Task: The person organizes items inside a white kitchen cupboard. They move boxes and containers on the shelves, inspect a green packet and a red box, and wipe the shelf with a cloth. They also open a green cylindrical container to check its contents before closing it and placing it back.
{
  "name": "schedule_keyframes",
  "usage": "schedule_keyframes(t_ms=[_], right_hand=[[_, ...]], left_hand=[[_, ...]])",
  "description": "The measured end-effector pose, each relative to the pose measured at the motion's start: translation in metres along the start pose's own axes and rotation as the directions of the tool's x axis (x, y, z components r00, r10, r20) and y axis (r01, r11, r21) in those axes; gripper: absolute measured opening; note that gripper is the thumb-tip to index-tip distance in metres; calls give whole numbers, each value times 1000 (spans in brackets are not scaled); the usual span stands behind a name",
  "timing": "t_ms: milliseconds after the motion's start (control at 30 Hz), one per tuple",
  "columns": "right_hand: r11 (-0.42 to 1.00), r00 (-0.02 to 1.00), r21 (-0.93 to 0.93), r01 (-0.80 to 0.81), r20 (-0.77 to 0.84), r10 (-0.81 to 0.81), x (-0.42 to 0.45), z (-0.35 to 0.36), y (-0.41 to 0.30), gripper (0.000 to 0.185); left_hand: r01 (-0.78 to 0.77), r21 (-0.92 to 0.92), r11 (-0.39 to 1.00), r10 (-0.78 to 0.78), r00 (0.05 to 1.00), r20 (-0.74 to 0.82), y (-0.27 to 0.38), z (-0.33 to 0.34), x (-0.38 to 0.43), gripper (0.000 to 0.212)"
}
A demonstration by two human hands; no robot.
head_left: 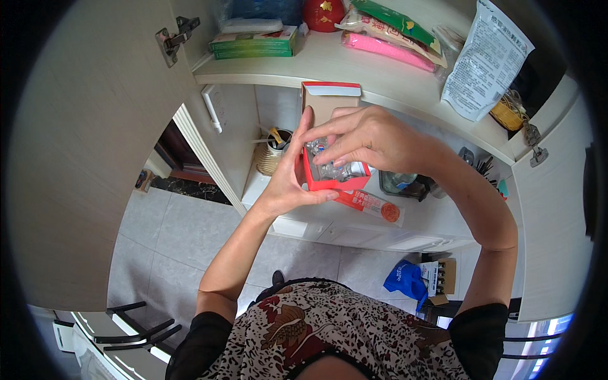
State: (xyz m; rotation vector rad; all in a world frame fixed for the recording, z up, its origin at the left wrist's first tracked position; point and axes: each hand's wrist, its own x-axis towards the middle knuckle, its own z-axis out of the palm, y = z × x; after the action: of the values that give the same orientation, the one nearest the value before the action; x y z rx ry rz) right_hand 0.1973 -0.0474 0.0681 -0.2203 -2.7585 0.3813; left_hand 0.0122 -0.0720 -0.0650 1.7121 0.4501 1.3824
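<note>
My left hand (289, 178) holds an open red cardboard box (332, 184) from its left side, with the thumb along the lower front edge. The lid flap (331, 102) of the box stands raised at the back, brown inside with a white tab. Inside lie clear, shiny glass-like items (327, 170), some bearing small blue and red marks. My right hand (365, 137) is over the box opening, its fingers reaching down among these items. Whether it grips one of them cannot be seen. Below the box, a red and clear food packet (370, 205) lies on the counter.
Above is a cabinet shelf (266, 71) with green boxes (254, 45), a pink packet (387, 50) and a silver pouch (489, 61) overhanging its edge. Open cabinet doors stand left (95, 142) and right (555, 204). A utensil pot (275, 147) and a dark tray (403, 185) sit on the counter.
</note>
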Motion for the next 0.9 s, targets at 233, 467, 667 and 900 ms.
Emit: schedule_keyframes(t_ms=[233, 467, 667, 900], right_hand=[[997, 998, 62, -54, 30, 52, 2, 0, -1, 27], [957, 952, 64, -283, 137, 272, 2, -12, -13, 27], [986, 982, -18, -165, 90, 166, 2, -9, -7, 30], [996, 996, -78, -53, 65, 58, 9, 1, 0, 24]], left_hand=[[35, -119, 992, -40, 999, -37, 4, 2, -1, 133], [-4, 42, 999, 4, 1000, 5, 0, -3, -3, 133], [-17, 26, 1000, 17, 1000, -3, 4, -1, -1, 134], [36, -70, 997, -35, 999, 13, 9, 5, -2, 134]])
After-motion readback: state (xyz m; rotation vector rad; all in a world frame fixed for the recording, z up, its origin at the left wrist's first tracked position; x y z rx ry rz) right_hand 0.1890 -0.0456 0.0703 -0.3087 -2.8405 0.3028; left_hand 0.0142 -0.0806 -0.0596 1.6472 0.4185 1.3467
